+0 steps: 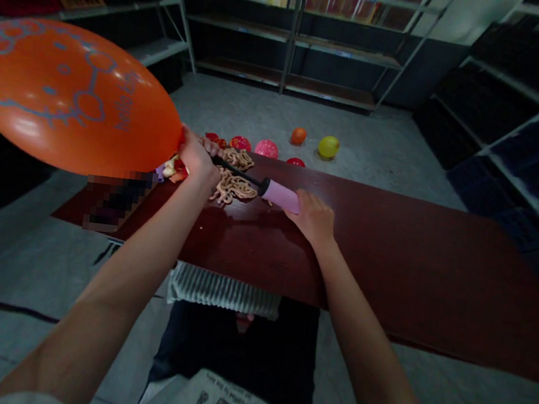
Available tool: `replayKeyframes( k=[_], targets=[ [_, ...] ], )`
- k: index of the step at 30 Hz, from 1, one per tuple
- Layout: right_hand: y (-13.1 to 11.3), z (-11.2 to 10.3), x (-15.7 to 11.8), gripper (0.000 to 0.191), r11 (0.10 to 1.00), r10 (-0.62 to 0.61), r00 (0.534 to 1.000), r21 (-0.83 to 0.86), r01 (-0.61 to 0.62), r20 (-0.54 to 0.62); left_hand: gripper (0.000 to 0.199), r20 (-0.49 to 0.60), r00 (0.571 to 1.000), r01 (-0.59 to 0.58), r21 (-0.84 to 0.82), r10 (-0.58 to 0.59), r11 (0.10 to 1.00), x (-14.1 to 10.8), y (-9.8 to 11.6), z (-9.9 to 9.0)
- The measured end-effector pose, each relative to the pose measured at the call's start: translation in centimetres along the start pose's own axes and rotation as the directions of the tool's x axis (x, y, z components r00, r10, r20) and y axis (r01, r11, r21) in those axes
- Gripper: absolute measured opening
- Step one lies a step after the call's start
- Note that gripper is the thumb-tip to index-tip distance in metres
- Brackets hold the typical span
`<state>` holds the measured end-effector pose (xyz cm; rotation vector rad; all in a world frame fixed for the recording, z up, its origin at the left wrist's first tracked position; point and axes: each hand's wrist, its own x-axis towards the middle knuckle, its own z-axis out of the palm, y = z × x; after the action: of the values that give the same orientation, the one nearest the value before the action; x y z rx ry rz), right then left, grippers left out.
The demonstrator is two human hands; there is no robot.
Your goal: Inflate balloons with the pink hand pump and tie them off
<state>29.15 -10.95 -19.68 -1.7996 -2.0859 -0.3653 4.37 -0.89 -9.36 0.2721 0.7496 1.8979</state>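
A large orange balloon (76, 102) with a blue cartoon drawing and lettering fills the upper left. My left hand (199, 155) is closed around the balloon's neck, where it meets the black end of a hand pump. The pump's pink barrel (283, 197) points to the right, and my right hand (313, 219) grips its far end. Below and behind the pump lies a pile of tan, string-like strands (232, 185) on the table. Uninflated balloons (174, 168) in several colours sit beside my left wrist, partly covered by it.
The dark red table (413, 264) stretches to the right. On the floor beyond it lie an orange balloon (298, 136), a yellow one (328, 147) and pink and red ones. A blurred-out flat object (121, 201) rests at the table's left end. Metal shelves (293, 36) surround the area.
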Motion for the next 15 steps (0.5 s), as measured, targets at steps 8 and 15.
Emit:
replayKeyframes(
  k=[8,15],
  targets=[
    [-0.2,-0.1,-0.1,0.042,0.998,-0.04,0.999,0.049,0.04,-0.012,0.055,-0.093,0.992,-0.092,-0.016,0.09,0.996,-0.8,4.7,1.3],
    [0.9,0.1,-0.6,0.043,0.984,0.137,0.988,0.124,-0.126,-0.076,0.056,0.141,0.977,-0.165,0.035,0.158,0.986,-1.9,1.0,5.3]
  ],
)
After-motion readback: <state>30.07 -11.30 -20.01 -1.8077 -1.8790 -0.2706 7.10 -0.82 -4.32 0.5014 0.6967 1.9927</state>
